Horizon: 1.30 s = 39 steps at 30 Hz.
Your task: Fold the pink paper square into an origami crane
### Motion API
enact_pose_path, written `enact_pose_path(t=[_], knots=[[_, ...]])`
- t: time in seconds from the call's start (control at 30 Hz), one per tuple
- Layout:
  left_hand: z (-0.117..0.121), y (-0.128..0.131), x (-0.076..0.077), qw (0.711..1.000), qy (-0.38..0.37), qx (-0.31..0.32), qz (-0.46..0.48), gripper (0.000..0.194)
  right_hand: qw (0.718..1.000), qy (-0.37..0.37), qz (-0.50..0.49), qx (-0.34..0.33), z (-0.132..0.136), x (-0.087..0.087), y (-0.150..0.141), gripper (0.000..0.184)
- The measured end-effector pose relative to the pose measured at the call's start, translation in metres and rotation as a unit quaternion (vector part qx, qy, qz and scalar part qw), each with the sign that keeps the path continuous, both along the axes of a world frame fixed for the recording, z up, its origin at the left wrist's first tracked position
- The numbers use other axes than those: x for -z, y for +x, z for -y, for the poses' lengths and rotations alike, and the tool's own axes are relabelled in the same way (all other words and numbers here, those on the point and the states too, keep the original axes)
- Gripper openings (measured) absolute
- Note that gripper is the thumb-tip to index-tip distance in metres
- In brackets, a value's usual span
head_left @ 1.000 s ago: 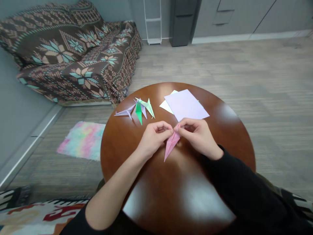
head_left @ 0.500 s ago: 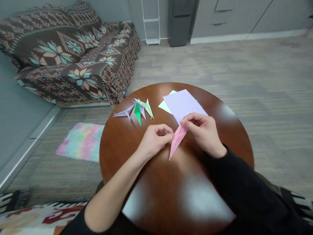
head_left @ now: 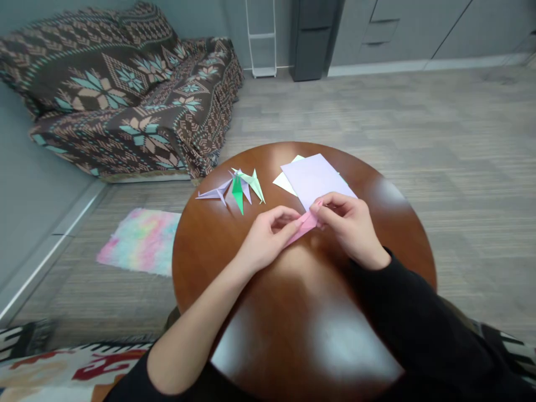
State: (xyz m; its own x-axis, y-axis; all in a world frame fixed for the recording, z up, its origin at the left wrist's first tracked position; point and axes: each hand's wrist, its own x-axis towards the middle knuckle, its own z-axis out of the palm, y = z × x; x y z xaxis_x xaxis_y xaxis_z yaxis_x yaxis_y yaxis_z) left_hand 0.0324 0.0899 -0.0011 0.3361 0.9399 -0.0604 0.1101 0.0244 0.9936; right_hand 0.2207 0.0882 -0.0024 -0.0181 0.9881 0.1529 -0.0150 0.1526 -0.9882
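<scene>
A pink folded paper [head_left: 305,225] is held between both hands above the round brown table [head_left: 310,296]. My left hand [head_left: 270,234] is closed on its lower left part, thumb on top, hiding some of it. With thumb and forefinger, my right hand [head_left: 345,223] pinches its upper right end. Just beyond the right hand lies a flat lilac paper sheet [head_left: 316,178], partly covering a pale green sheet [head_left: 285,182]. Farther left stand folded paper pieces: a lilac one [head_left: 215,192], a bright green one [head_left: 238,195] and a pale green one [head_left: 254,181].
A sofa [head_left: 138,111] under a patterned cover stands beyond the table at the left. A fluffy pastel rug [head_left: 140,241] lies on the floor beside the table. At the back are a white rack [head_left: 263,36], a dark grey cabinet [head_left: 312,44] and grey cupboards [head_left: 406,30].
My left hand has shifted further over the pink paper, which has turned from steeply slanted to flatter, its lower tip now mostly behind the fingers. My right hand keeps its pinch in nearly the same place.
</scene>
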Motion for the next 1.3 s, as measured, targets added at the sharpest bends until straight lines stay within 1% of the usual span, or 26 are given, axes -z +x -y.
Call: enact_pose_path(t=[0.07, 0.1, 0.13, 0.2, 0.23, 0.27, 0.33, 0.37, 0.4, 0.43, 0.47, 0.53, 0.6, 0.63, 0.67, 0.73, 0.83, 0.9, 0.97, 1.07, 1.13, 1.2, 1.3], knots=[[-0.002, -0.004, -0.001, 1.000, -0.014, 0.003, 0.006, 0.023, 0.999, -0.014, -0.031, 0.016, -0.001, 0.000, 0.001, 0.012], [-0.003, -0.006, -0.002, 0.999, -0.028, -0.018, 0.032, 0.024, 0.997, -0.025, -0.060, 0.034, -0.003, 0.000, 0.003, 0.011], [-0.004, -0.009, -0.003, 0.995, -0.040, -0.057, 0.066, 0.027, 0.993, -0.037, -0.093, 0.057, -0.005, 0.000, 0.004, 0.011], [-0.007, -0.013, -0.004, 0.975, -0.051, -0.151, 0.157, 0.036, 0.982, -0.056, -0.149, 0.097, -0.008, 0.001, 0.006, 0.011], [-0.007, -0.013, -0.003, 0.964, -0.043, -0.188, 0.183, 0.040, 0.978, -0.064, -0.166, 0.108, -0.009, 0.001, 0.006, 0.012], [-0.007, -0.013, -0.003, 0.961, -0.029, -0.206, 0.183, 0.047, 0.975, -0.071, -0.176, 0.112, -0.010, 0.001, 0.006, 0.012], [-0.005, -0.008, 0.000, 0.971, -0.006, -0.179, 0.156, 0.074, 0.971, -0.088, -0.193, 0.107, -0.009, 0.002, 0.004, 0.014], [-0.003, -0.005, 0.001, 0.979, 0.012, -0.147, 0.140, 0.085, 0.970, -0.096, -0.199, 0.099, -0.008, 0.002, 0.002, 0.015], [-0.001, -0.001, 0.002, 0.984, 0.038, -0.118, 0.128, 0.090, 0.970, -0.104, -0.202, 0.089, -0.007, 0.003, -0.001, 0.017], [0.001, 0.002, 0.003, 0.986, 0.064, -0.095, 0.121, 0.090, 0.970, -0.111, -0.204, 0.077, -0.005, 0.003, -0.004, 0.018], [0.002, 0.004, 0.004, 0.986, 0.087, -0.080, 0.116, 0.085, 0.970, -0.119, -0.203, 0.064, -0.003, 0.004, -0.006, 0.019], [0.004, 0.005, 0.005, 0.985, 0.129, -0.070, 0.093, 0.060, 0.971, -0.130, -0.199, 0.036, 0.000, 0.005, -0.010, 0.021], [0.004, 0.003, 0.005, 0.983, 0.152, -0.083, 0.057, 0.033, 0.974, -0.125, -0.189, 0.018, 0.002, 0.005, -0.012, 0.022], [0.003, 0.002, 0.005, 0.983, 0.154, -0.092, 0.041, 0.025, 0.977, -0.114, -0.180, 0.016, 0.003, 0.005, -0.012, 0.022], [0.003, 0.000, 0.005, 0.983, 0.151, -0.099, 0.031, 0.021, 0.981, -0.098, -0.167, 0.015, 0.003, 0.004, -0.011, 0.022], [0.002, -0.002, 0.005, 0.985, 0.137, -0.101, 0.033, 0.022, 0.989, -0.056, -0.136, 0.020, 0.004, 0.003, -0.010, 0.018], [0.002, -0.001, 0.005, 0.987, 0.115, -0.093, 0.057, 0.029, 0.995, -0.001, -0.094, 0.027, 0.005, 0.002, -0.008, 0.011], [0.003, 0.000, 0.004, 0.987, 0.105, -0.093, 0.074, 0.036, 0.996, 0.016, -0.078, 0.032, 0.005, 0.002, -0.008, 0.008], [0.004, 0.001, 0.002, 0.986, 0.108, -0.099, 0.084, 0.038, 0.997, 0.026, -0.067, 0.034, 0.006, 0.001, -0.008, 0.007], [0.005, 0.001, 0.001, 0.981, 0.136, -0.115, 0.081, 0.029, 0.997, 0.041, -0.052, 0.036, 0.008, 0.000, -0.008, 0.002], [0.006, 0.001, 0.000, 0.979, 0.149, -0.121, 0.069, 0.022, 0.997, 0.049, -0.045, 0.039, 0.009, -0.001, -0.008, 0.004], [0.007, 0.001, 0.000, 0.979, 0.156, -0.121, 0.050, 0.020, 0.996, 0.059, -0.043, 0.044, 0.009, -0.001, -0.008, 0.007], [0.006, 0.001, -0.002, 0.980, 0.156, -0.122, 0.038, 0.021, 0.994, 0.085, -0.041, 0.053, 0.009, 0.001, -0.008, 0.010]])
